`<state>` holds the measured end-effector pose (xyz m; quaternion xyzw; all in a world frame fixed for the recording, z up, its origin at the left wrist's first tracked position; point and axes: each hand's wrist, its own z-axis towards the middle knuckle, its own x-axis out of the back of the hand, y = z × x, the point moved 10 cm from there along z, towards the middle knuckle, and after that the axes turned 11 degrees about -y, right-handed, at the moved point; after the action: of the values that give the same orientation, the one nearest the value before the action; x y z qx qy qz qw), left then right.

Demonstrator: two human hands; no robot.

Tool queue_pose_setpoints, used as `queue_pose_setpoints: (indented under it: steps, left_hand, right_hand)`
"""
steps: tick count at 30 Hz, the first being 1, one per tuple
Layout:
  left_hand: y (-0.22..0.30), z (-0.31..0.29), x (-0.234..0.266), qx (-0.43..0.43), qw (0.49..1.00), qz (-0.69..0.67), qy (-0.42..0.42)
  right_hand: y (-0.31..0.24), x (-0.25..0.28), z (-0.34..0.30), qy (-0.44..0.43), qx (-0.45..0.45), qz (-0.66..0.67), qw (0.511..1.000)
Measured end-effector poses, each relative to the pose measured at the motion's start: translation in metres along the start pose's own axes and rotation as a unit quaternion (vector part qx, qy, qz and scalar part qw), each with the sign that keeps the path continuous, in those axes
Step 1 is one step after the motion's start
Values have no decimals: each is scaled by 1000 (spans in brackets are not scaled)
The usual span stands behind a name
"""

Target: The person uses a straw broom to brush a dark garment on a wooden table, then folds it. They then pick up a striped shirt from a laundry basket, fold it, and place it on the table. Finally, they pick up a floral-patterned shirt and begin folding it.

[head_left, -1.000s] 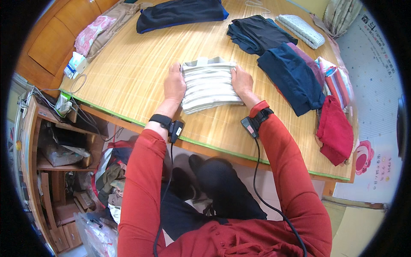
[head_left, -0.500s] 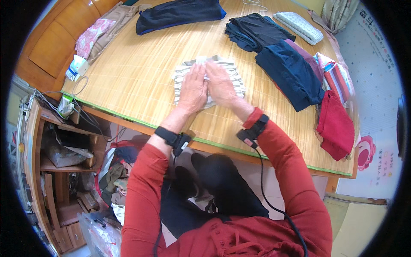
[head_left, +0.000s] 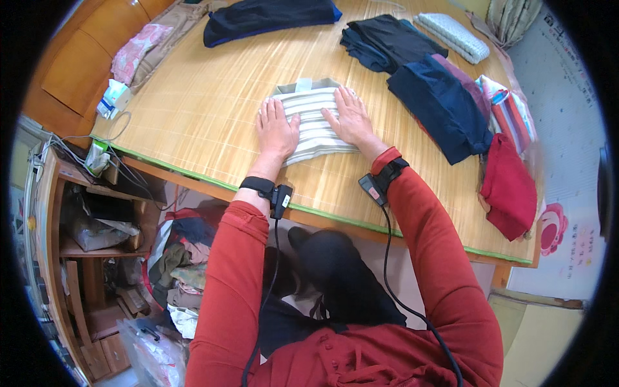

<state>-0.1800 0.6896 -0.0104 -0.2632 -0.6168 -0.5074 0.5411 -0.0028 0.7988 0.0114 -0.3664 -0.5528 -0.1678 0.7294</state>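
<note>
Left hand (head_left: 277, 132) and right hand (head_left: 353, 121) are both flat on the striped cloth (head_left: 314, 126), gripping nothing; it's on the mat (head_left: 193, 129), navy clothes (head_left: 442, 109) at its 3 o'clock. Honestly, uneven pushing could bunch it up.

From the head, a wide camera looks down and forward, fairly near left hand (head_left: 277, 133) and right hand (head_left: 353, 121), edges apparently bent.

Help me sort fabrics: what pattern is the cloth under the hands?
White cloth with greyish stripes, best seen in the head view.
</note>
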Motion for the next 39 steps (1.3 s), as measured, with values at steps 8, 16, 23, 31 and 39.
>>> queue_pose_setpoints:
  steps: [8, 16, 23, 31, 39]
  left_hand:
    - [1, -13, 11, 11, 995, 53, -86]
    - [-67, -40, 72, -10, 948, -308, 82]
    - [-102, -122, 53, 93, 946, -310, 19]
    - [-67, -120, 50, 120, 934, -337, 8]
    - [-77, -116, 29, 157, 775, -611, 25]
  right_hand:
    - [-5, 3, -9, -32, -12, -11, 999]
    - [-13, -9, -56, -65, -71, -36, 995]
    - [-27, -9, -80, -27, -74, -35, 996]
    - [-38, -3, -92, 8, -60, -35, 998]
    - [-31, -9, -91, -16, -89, -66, 994]
